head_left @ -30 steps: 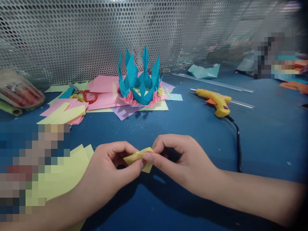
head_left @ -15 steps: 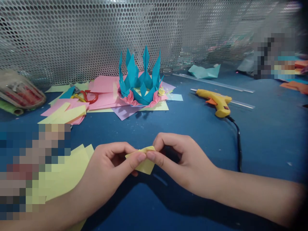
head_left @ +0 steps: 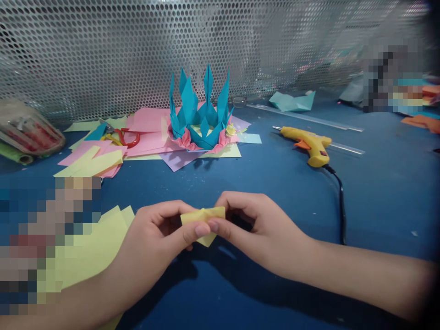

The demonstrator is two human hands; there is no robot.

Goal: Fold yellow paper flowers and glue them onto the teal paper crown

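Observation:
A small folded piece of yellow paper (head_left: pixel 203 215) is pinched between both hands above the blue table. My left hand (head_left: pixel 160 233) grips its left side, thumb on the near face and fingers behind. On the right side, my right hand (head_left: pixel 252 224) holds it the same way, the two thumb tips almost meeting. The paper's upper edge spreads wide and a pointed corner shows below the thumbs. Beyond the hands stands a blue folded-paper crown (head_left: pixel 202 133) with tall points and pink folded flowers (head_left: pixel 188 140) round its base.
A yellow glue gun (head_left: pixel 307 144) with a black cord lies at the right, by clear glue sticks (head_left: pixel 309 118). Yellow sheets (head_left: pixel 99 243) lie beside my left forearm. Scissors with red handles (head_left: pixel 129 137) rest on pink paper (head_left: pixel 147 120). A clear jar (head_left: pixel 29 128) is at far left.
The yellow paper has turned in my fingers, so its upper edge now spreads wider and its lower corner points more straight down. My right fingers have shifted slightly left.

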